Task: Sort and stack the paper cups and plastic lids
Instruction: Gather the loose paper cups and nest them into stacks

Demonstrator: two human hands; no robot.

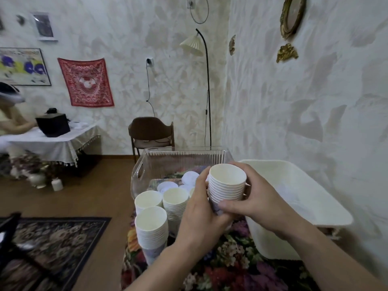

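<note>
While three other cup stacks (154,208) stand on the floral bench (226,267), we hold a nested cup stack (227,185) above it, left hand (201,215) and right hand (255,201) fingers curled around its sides.

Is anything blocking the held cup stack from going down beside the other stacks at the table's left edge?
Both hands, left hand and right hand, hold the cup stack above the floral tablecloth. Three standing stacks crowd that edge; nothing else intervenes.
</note>
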